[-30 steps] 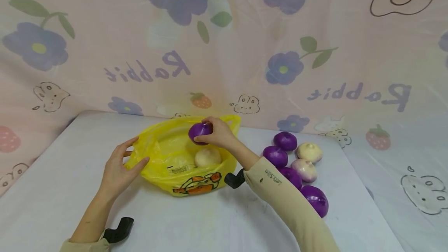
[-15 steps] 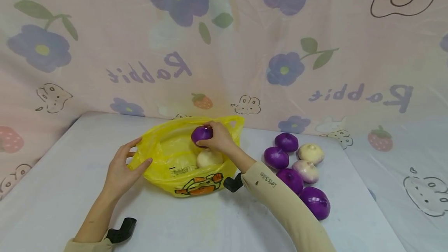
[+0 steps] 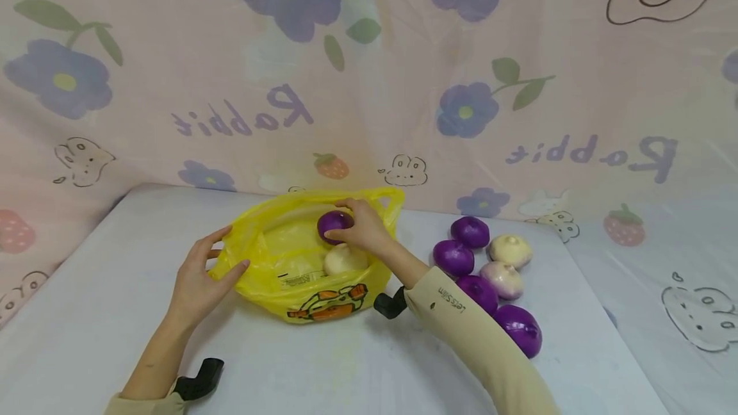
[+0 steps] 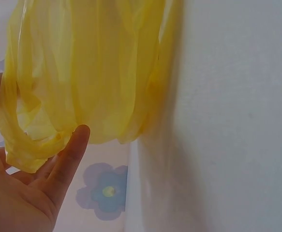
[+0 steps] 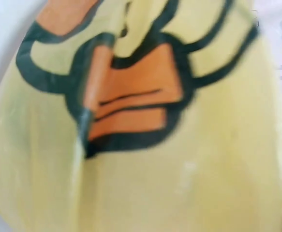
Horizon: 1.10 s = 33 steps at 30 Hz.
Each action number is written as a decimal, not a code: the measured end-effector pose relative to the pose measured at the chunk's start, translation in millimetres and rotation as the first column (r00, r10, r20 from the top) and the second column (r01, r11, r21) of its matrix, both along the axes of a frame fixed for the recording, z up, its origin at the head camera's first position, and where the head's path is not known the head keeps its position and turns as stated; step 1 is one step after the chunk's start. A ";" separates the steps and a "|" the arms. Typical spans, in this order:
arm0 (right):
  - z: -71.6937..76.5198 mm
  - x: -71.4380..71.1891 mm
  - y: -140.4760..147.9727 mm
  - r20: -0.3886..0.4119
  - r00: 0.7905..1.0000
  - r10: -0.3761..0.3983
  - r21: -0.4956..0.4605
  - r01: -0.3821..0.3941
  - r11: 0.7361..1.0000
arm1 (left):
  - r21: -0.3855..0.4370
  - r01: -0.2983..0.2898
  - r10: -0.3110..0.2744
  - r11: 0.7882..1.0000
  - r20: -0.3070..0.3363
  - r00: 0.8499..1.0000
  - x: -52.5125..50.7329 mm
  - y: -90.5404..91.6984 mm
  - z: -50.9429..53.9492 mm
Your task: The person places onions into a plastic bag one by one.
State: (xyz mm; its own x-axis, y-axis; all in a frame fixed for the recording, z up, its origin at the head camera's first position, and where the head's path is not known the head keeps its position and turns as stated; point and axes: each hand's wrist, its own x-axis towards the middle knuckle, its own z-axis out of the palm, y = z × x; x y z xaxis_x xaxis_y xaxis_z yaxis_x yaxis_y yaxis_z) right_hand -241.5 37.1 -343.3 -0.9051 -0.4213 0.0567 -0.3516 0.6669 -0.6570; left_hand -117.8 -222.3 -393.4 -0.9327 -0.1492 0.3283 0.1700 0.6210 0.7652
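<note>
A yellow plastic bag (image 3: 271,296) lies mouth-up on the table, with a pale onion (image 3: 344,260) inside. In the head view the right hand (image 3: 364,229) is inside the bag mouth, its thumb and fingers around a purple onion (image 3: 334,227), just above and behind the pale one. At the bag's left rim is the left hand (image 3: 198,284), fingers and thumb spread. The left wrist view shows the left hand (image 4: 29,193) with its thumb extended against the yellow plastic (image 4: 102,72). Printed bag side (image 5: 141,183) fills the right wrist view, hiding the right hand's grasp.
Right of the bag, several purple onions (image 3: 469,232) and two pale ones (image 3: 510,250) sit grouped on the white table (image 3: 300,370), partly beside the right sleeve (image 3: 478,332). A patterned curtain (image 3: 369,101) hangs behind the table.
The right hand and the purple onion have moved slightly down and to the right, deeper into the bag mouth. Against the rim, the left hand has stayed nearly still.
</note>
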 end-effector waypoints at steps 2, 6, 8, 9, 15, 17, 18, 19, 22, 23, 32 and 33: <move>3.8 2.1 3.9 0.008 1.000 0.009 -0.035 -0.009 0.999 | -0.002 -0.001 0.001 1.000 0.000 1.000 -0.2 0.1 -0.2; 11.0 5.4 11.8 0.036 0.999 0.019 -0.154 -0.013 0.988 | -0.003 -0.001 0.001 1.000 0.002 1.000 -0.9 0.4 0.7; 14.3 6.3 15.8 0.039 0.999 0.021 -0.217 -0.012 0.976 | -0.002 -0.001 0.001 1.000 0.007 1.000 -1.0 0.4 1.1; 15.8 6.6 17.7 0.039 0.999 0.020 -0.249 -0.010 0.969 | -0.002 0.000 0.000 1.000 0.009 1.000 -0.8 0.3 1.2; 24.2 8.2 28.0 0.045 0.999 0.013 -0.361 0.004 0.932 | -0.002 0.000 0.000 1.000 0.007 1.000 0.1 -0.1 0.6; 27.2 9.1 30.9 0.046 0.999 0.010 -0.382 0.008 0.924 | -0.003 -0.001 0.001 1.000 0.004 1.000 0.1 -0.3 0.7; 28.6 9.4 32.4 0.044 0.999 0.007 -0.389 0.011 0.921 | -0.004 -0.002 0.002 1.000 0.003 1.000 0.2 -0.2 0.7; 30.1 9.8 34.2 0.040 0.999 0.006 -0.398 0.011 0.917 | -0.006 -0.002 0.002 1.000 0.002 1.000 0.0 -0.1 1.0; 32.9 10.1 40.4 0.022 1.000 -0.006 -0.419 0.015 0.908 | -0.011 -0.004 0.004 1.000 0.007 1.000 -0.7 0.0 1.9; 33.5 9.7 43.0 0.012 1.000 -0.010 -0.423 0.014 0.906 | -0.014 -0.005 0.005 1.000 0.008 1.000 -0.9 0.1 2.2; 44.1 8.5 80.3 -0.063 0.991 -0.114 -0.448 0.074 0.891 | -0.011 0.005 -0.005 1.000 0.001 1.000 -3.2 -3.2 4.3; 44.9 8.5 84.6 -0.064 0.990 -0.124 -0.444 0.083 0.892 | -0.012 0.006 -0.006 1.000 0.002 1.000 -3.7 -3.3 4.5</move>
State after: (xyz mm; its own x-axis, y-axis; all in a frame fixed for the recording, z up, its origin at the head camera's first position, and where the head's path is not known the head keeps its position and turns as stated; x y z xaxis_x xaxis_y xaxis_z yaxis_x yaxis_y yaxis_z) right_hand -233.0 121.8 -298.5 -0.9249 -0.2386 0.2960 -0.3666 0.3532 -0.8607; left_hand -121.5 -225.6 -388.9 -0.9340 -0.1401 0.3286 0.1724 0.6289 0.7581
